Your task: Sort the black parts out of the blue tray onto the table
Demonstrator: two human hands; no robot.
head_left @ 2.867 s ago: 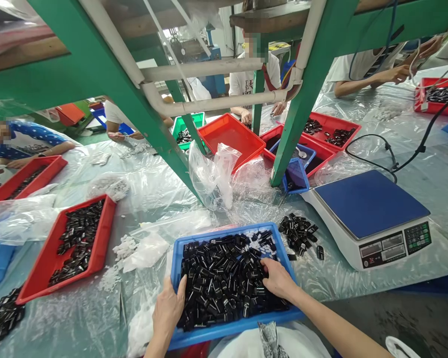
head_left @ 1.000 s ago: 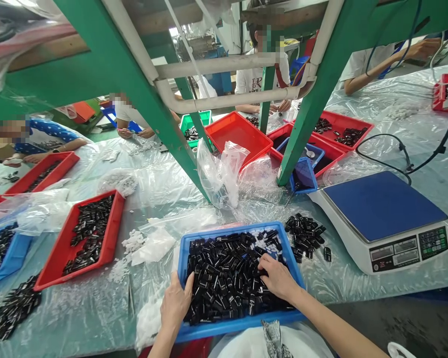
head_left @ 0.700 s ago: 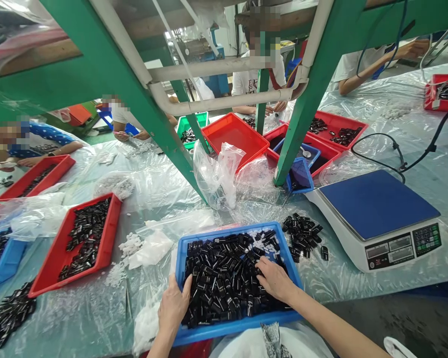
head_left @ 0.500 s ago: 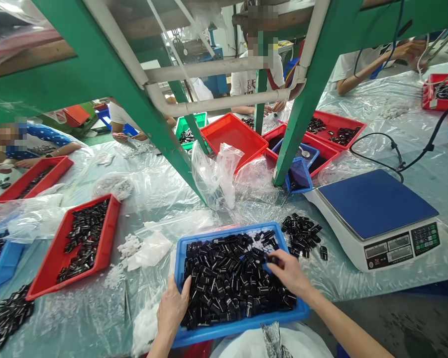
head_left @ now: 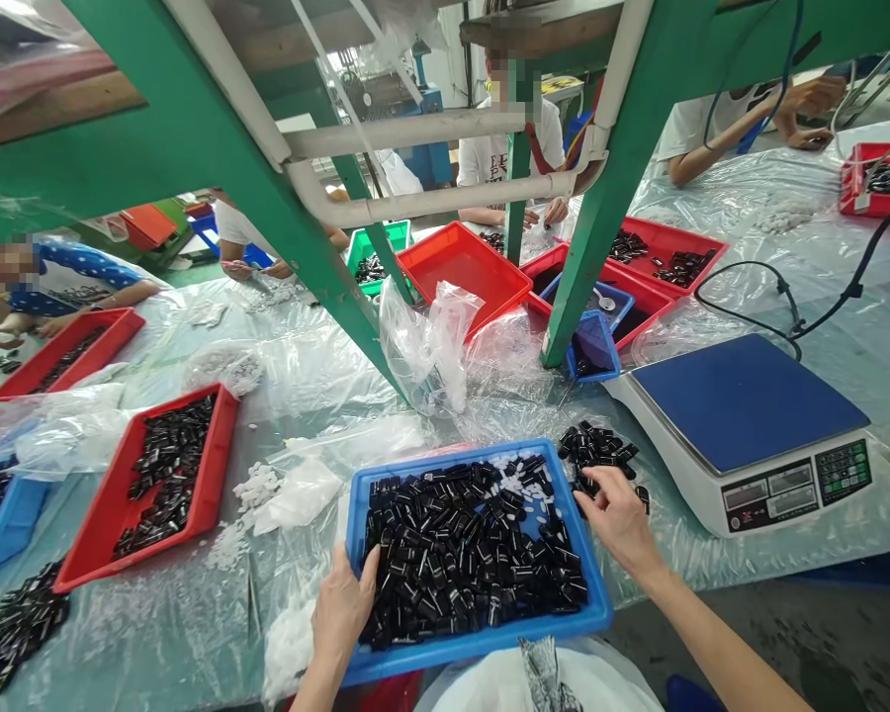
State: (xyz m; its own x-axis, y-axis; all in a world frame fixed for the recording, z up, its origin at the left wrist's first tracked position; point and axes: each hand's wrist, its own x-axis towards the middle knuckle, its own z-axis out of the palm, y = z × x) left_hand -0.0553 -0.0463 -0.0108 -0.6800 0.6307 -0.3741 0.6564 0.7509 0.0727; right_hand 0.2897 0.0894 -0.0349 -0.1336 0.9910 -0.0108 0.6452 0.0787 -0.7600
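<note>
A blue tray [head_left: 482,643] lies in front of me, filled with small shiny black plastic pieces [head_left: 445,554]. Small white pieces [head_left: 515,485] show among them at its far right corner. My left hand [head_left: 343,603] grips the tray's left side, thumb over the rim and fingers outside. Just beyond the right rim, my right hand [head_left: 619,514] is closed in a pinch at the near edge of a loose pile of black pieces [head_left: 597,447]. A black piece shows at its fingertips, partly hidden by the fingers.
A digital scale [head_left: 749,400] stands to the right. Red trays [head_left: 222,435] and a blue bin [head_left: 26,524] of black pieces are at left. Green frame posts [head_left: 297,237] rise ahead, with plastic bags [head_left: 437,346] between them. Other people work across the table.
My right hand has moved right, from above the tray's right part to the loose pile outside it. My left hand stays on the tray's left side.
</note>
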